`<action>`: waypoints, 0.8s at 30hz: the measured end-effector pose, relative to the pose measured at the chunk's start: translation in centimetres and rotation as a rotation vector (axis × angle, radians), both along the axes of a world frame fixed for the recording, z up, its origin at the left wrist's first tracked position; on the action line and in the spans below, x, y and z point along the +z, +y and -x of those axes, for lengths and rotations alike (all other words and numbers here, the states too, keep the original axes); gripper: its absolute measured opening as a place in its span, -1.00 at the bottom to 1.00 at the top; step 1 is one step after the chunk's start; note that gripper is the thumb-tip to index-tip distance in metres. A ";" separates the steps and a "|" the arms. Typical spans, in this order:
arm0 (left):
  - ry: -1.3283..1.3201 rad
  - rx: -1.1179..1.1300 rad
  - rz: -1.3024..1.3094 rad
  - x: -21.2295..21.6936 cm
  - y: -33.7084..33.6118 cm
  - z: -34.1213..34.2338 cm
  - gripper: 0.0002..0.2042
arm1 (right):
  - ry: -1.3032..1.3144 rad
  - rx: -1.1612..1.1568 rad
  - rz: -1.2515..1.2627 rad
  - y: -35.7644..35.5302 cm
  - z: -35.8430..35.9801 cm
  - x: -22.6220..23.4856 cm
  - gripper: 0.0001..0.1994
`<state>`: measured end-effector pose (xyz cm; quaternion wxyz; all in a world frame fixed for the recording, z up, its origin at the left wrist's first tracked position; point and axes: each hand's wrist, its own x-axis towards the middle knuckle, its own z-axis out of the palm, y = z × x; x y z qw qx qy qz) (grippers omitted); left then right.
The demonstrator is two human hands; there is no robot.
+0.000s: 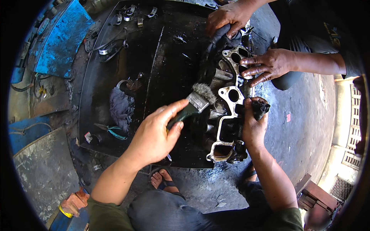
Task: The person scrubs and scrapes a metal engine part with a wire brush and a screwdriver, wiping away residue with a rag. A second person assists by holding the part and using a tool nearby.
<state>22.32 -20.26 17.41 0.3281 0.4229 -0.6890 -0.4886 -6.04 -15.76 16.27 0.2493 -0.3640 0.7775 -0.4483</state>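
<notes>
My left hand (pixel 156 133) grips the dark handle of a paintbrush (pixel 194 103), its grey bristles against a greasy metal manifold (pixel 227 115) that lies on a black tray (pixel 127 50). At the manifold's right flange my right hand (pixel 252 123) is closed on a dark rag (pixel 260 107). Across from me another person's hands work on the same part: one hand (pixel 227 17) presses a dark cloth at the far end, the other hand (pixel 269 65) rests with fingers spread on the flange.
A grey rag (pixel 120 106) and green-handled pliers (pixel 111 131) lie on the tray's left side. Hose clamps (pixel 129 11) sit along its far edge. A blue panel (pixel 59 38) lies at the upper left. My sandalled foot (pixel 163 181) is below the tray.
</notes>
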 end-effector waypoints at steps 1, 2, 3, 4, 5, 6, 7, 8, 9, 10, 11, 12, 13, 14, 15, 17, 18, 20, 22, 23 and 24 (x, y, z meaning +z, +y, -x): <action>-0.036 -0.016 0.006 0.4 0.0 0.1 -0.59 | 0.028 0.012 0.009 0.0 -0.1 0.1 -0.82; -0.201 0.012 0.039 0.9 -0.3 0.4 -0.61 | 0.026 0.010 0.016 0.0 -0.1 0.1 -0.82; -0.277 0.035 0.139 1.7 -0.5 0.6 -0.63 | 0.022 0.008 0.021 0.0 -0.2 0.2 -0.82; -0.381 0.063 0.247 2.3 -0.9 1.2 -0.67 | 0.005 0.008 0.033 -0.1 -0.3 0.3 -0.82; -0.431 0.060 0.324 2.9 -1.7 1.8 -0.66 | 0.006 0.006 0.020 0.0 -0.3 0.3 -0.82; -0.499 0.010 0.346 3.8 -1.8 2.0 -0.66 | -0.013 0.009 0.012 -0.1 -0.3 0.3 -0.82; -0.609 -0.034 0.329 4.7 -1.9 2.1 -0.66 | -0.039 -0.001 0.014 -0.1 -0.4 0.3 -0.82; -0.645 -0.098 0.371 5.6 -1.6 2.2 -0.66 | -0.023 0.012 0.015 -0.1 -0.4 0.3 -0.82; -0.745 -0.168 0.361 6.4 -1.5 2.2 -0.66 | -0.015 0.009 0.036 -0.1 -0.4 0.3 -0.82; -0.797 -0.206 0.427 6.9 -1.6 2.5 -0.71 | -0.024 0.011 0.056 -0.1 -0.4 0.3 -0.82; -0.811 -0.186 0.515 7.0 -1.8 2.8 -0.73 | 0.021 0.017 0.048 -0.2 -0.4 0.3 -0.82; -0.843 -0.171 0.588 6.7 -2.4 3.2 -0.74 | 0.049 0.030 0.046 -0.2 -0.4 0.3 -0.82; -0.892 -0.173 0.638 6.6 -2.8 3.4 -0.76 | 0.059 0.026 0.035 -0.2 -0.4 0.3 -0.81; -0.875 -0.154 0.667 6.6 -3.2 3.6 -0.79 | 0.060 0.037 0.041 -0.2 -0.5 0.3 -0.81; -0.897 -0.202 0.621 7.0 -3.2 3.6 -0.79 | 0.048 0.034 0.041 -0.2 -0.5 0.3 -0.81; -0.972 -0.336 0.469 8.1 -2.6 3.3 -0.79 | 0.031 0.031 0.046 -0.1 -0.5 0.3 -0.81; -0.914 -0.340 0.689 8.6 -2.5 3.2 -0.75 | 0.027 0.026 0.064 -0.1 -0.5 0.3 -0.81; -0.853 -0.202 0.697 8.1 -3.0 4.0 -0.74 | 0.048 0.024 0.055 -0.1 -0.5 0.3 -0.80; -0.832 -0.113 0.716 6.9 -3.9 4.7 -0.77 | 0.098 0.025 0.026 0.0 -0.5 0.3 -0.80; -0.841 -0.123 0.671 7.1 -3.5 4.6 -0.79 | 0.092 0.026 0.015 0.0 -0.4 0.3 -0.80; -0.847 -0.135 0.624 7.7 -3.1 4.6 -0.80 | 0.088 0.023 0.015 -0.1 -0.4 0.3 -0.80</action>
